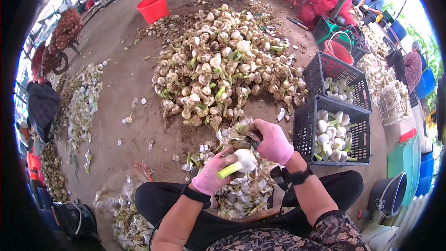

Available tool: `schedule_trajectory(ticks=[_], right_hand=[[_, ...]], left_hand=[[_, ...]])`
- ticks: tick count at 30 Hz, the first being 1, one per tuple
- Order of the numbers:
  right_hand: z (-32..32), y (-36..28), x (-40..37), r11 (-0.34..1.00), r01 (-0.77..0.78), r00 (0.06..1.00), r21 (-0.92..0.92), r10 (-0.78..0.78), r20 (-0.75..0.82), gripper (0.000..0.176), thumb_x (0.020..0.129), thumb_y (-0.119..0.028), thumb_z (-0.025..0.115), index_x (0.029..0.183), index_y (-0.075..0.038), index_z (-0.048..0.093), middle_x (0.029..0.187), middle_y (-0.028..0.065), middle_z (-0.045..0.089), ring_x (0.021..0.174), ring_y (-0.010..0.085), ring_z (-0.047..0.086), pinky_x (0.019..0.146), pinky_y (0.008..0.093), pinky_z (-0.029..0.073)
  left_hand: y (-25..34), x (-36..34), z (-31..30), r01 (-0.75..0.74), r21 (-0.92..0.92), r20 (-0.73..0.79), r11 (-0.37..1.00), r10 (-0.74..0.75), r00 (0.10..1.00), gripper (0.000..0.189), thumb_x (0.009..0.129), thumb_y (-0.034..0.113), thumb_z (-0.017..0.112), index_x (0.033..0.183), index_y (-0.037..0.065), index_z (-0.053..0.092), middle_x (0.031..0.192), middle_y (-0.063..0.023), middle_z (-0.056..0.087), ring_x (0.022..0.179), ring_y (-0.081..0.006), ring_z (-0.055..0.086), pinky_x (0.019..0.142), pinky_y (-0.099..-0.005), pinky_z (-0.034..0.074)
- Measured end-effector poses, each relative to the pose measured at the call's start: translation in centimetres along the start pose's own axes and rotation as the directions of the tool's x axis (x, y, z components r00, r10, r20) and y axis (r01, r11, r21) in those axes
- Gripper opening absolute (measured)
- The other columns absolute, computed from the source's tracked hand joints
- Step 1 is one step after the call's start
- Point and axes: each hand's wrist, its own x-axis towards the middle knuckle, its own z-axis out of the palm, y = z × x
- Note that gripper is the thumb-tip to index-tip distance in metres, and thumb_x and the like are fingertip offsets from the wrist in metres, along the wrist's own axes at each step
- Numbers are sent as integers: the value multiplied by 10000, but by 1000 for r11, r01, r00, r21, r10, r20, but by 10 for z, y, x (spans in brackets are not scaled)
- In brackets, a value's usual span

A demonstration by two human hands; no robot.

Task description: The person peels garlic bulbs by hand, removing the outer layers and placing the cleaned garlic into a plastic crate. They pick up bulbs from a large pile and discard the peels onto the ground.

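My left hand [211,175], in a pink glove with soiled fingertips, is closed around a white, peeled garlic bulb [246,161]. The bulb's cut green stem points down to the left. Just above it to the right is my right hand [273,143], also in a pink glove. Its fingers are curled together over something dark that I cannot make out, and it looks apart from the bulb. Below both hands, papery garlic peelings [244,197] lie heaped between my legs. Ahead rises a large pile of unpeeled garlic bulbs [218,69].
At right stand a black crate [304,135] of cleaned garlic and a second black crate [316,72] behind it, also holding bulbs. A red bucket [152,8] stands beyond the pile. Peelings [83,104] are strewn at left. Two people sit at far right.
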Motion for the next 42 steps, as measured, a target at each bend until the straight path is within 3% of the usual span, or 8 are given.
schedule_trajectory(ticks=[4,7,13,28,32,35,36,42], right_hand=[[12,34,1,998,-60,998,24,60,4,226,761,42,632,984,10,621,917,127,661,844,197,645,776,296,501],[-1,15,-18,903,-28,999,428,32,-2,319,737,95,577,1043,19,626,945,119,667,900,219,647,832,313,499],[-10,-16,-34,925,-82,997,371,81,19,304,779,55,645,1077,-5,650,964,81,662,903,130,630,809,252,487],[-10,-21,-26,996,54,996,72,-49,-77,324,620,106,614,926,0,634,757,58,607,680,95,535,617,235,449],[-5,-8,-6,1000,-13,1000,7,13,-14,184,713,-20,626,897,-34,629,829,174,626,784,362,617,678,385,489],[13,30,3,990,-61,996,-125,68,54,132,763,-92,605,883,-41,624,847,184,626,808,385,611,703,400,488],[22,48,1,977,-45,995,-207,64,82,164,726,-58,600,886,-35,623,861,183,620,801,376,601,708,377,486],[12,64,-14,975,-119,993,187,113,39,399,705,115,603,1069,-39,656,965,72,613,936,157,594,821,263,461]], left_hand=[[12,-4,12,-26,-52,-47,998,23,999,338,732,-35,598,1053,64,637,1145,-110,613,1104,-331,560,1063,-410,369],[16,-8,13,-303,675,100,673,322,941,355,798,-17,590,1148,45,578,1162,-110,607,1094,-286,579,1034,-382,408],[21,-3,28,-99,-368,-33,924,94,995,484,874,130,644,1284,10,416,1205,-117,554,1120,-227,558,967,-346,471],[20,1,21,27,-387,28,922,-18,999,456,898,141,598,1288,-10,416,1215,-117,556,1095,-211,579,938,-346,494],[9,-2,15,11,-350,114,937,31,993,423,848,70,613,1245,12,478,1223,-107,566,1097,-229,584,921,-351,504],[-2,-2,6,-393,632,311,668,245,918,388,937,111,514,1309,32,436,1215,-103,567,1110,-215,571,965,-335,471],[-13,3,-4,-11,-85,50,996,15,999,442,739,-17,685,1160,31,560,1205,-89,573,1114,-277,561,938,-349,471],[17,1,27,-61,-99,19,993,63,998,393,792,-12,693,1161,14,562,1138,-51,595,1039,-132,566,904,-283,466]])
